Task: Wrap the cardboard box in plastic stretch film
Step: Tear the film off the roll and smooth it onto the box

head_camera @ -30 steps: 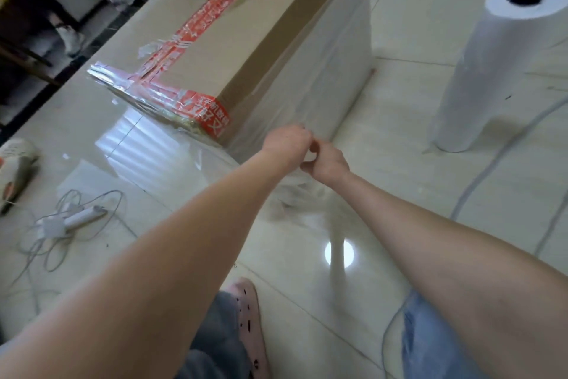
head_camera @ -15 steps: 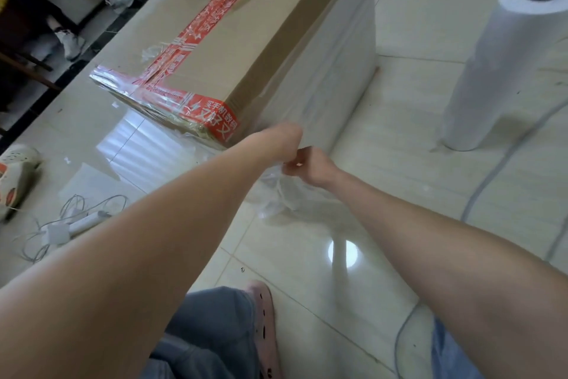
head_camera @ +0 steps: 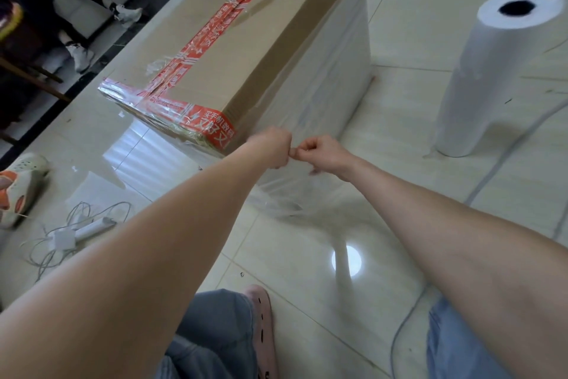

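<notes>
A large cardboard box (head_camera: 246,40) with red printed tape along its seams stands on the tiled floor, its sides covered in clear stretch film (head_camera: 332,77). At the box's near corner my left hand (head_camera: 272,146) and my right hand (head_camera: 322,153) are both fisted, knuckles nearly touching. Each pinches a loose bunch of the film (head_camera: 285,191) that hangs crumpled down to the floor below them. A thick white roll of stretch film (head_camera: 488,77) stands upright on the floor to the right, apart from the box.
Grey cables (head_camera: 504,157) run across the tiles on the right. A white charger with tangled wires (head_camera: 76,231) and a shoe (head_camera: 18,188) lie at left. My pink slipper (head_camera: 264,326) is at the bottom. A seated person's legs (head_camera: 70,40) are at the far left.
Both hands rose a little along the box's near corner and pulled slightly apart, drawing the bunched film up with them. The view shifted slightly.
</notes>
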{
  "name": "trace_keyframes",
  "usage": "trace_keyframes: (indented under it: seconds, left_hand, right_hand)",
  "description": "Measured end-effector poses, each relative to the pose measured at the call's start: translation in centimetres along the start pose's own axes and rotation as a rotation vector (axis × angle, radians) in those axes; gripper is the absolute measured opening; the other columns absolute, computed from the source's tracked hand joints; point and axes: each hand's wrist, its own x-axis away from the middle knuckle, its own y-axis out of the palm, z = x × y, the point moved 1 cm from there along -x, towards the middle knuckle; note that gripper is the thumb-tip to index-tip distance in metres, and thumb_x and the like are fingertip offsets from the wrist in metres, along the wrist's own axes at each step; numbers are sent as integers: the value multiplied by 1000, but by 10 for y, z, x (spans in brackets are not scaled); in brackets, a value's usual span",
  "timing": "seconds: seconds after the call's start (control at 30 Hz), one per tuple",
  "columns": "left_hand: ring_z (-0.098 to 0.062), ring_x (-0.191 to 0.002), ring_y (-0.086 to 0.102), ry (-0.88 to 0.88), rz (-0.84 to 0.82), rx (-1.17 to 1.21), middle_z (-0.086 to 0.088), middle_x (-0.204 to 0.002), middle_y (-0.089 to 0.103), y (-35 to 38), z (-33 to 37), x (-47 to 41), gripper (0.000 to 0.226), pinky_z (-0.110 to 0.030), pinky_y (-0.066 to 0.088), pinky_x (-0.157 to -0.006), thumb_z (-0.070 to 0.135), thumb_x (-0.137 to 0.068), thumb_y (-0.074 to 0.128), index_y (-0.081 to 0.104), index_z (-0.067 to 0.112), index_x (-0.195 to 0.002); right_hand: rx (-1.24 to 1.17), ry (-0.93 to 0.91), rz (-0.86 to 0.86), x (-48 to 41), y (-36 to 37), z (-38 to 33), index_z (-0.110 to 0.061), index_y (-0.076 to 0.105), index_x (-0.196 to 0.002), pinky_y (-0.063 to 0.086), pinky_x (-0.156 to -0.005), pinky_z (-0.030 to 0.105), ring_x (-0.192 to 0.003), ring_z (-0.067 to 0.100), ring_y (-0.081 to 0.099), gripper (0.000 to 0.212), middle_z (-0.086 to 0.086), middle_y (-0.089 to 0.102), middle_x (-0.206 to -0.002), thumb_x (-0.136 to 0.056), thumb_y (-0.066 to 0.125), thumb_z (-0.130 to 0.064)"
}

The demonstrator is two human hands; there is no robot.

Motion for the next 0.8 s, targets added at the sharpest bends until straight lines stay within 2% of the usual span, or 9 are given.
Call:
trace_keyframes:
  seconds: [0.1,0.17,0.3,0.4,0.47,0.57,0.67,0.73,0.8]
  left_hand:
    - [-29,-100,63,-22,90,71,-10,-106,66,-3,-3,-5,23,-35,53,-80,17,-89,62,67,10,-111]
    - [-31,-98,63,-13,157,85,-12,-109,65,-5,-4,-4,23,-35,51,-77,17,-91,60,67,12,-112]
    - [-32,-91,62,-11,249,74,-13,-104,64,-7,-3,0,22,-36,49,-70,14,-95,52,66,11,-111]
    - [-31,-100,61,-31,220,171,-11,-113,62,-5,-1,-2,25,-37,51,-78,18,-94,51,63,13,-116]
    - [-28,-103,61,-13,151,217,-6,-114,62,-4,2,-2,33,-35,50,-82,26,-91,58,58,15,-122]
    - [-24,-77,63,47,102,149,-6,-88,65,-7,8,2,22,-31,51,-71,26,-87,64,64,10,-103]
    - [-22,-60,64,50,75,121,-8,-73,67,-18,6,5,12,-33,58,-69,14,-89,60,66,4,-86]
    - [-19,-49,61,44,-1,151,-13,-74,71,-27,2,7,14,-36,60,-71,11,-90,60,67,0,-84]
    - [-15,-44,60,40,39,167,-13,-72,72,-40,0,6,18,-34,60,-70,9,-90,56,69,-1,-81]
  right_hand:
    - [121,13,5,-1,-14,7,-16,63,-72,38,-54,25,-61,12,45,14,3,50,-66,-81,73,-16]
    - [218,57,152,-6,-20,15,-19,60,-63,34,-56,27,-56,14,43,22,2,49,-60,-81,71,-23]
    - [152,124,368,-10,-17,14,-21,70,-77,41,-65,27,-68,15,55,15,0,64,-71,-87,63,-29]
    - [82,122,442,-10,-15,11,-18,61,-61,40,-63,28,-66,17,56,29,1,62,-63,-86,61,-33]
    - [95,99,479,-10,-20,11,-14,64,-64,37,-59,28,-67,21,53,32,4,58,-63,-82,64,-40]
    - [64,61,471,-10,-28,16,-17,62,-64,42,-60,28,-72,21,56,27,-2,62,-65,-82,68,-35]
    - [-14,45,440,-14,-27,18,-22,71,-81,50,-88,31,-91,14,65,4,-1,74,-92,-83,70,-26]
    - [-54,55,452,-15,-24,14,-22,67,-72,51,-86,34,-82,15,63,12,0,72,-82,-83,69,-25]
    - [-21,61,495,-16,-25,8,-19,63,-66,50,-78,32,-79,19,61,21,5,70,-79,-84,67,-28]
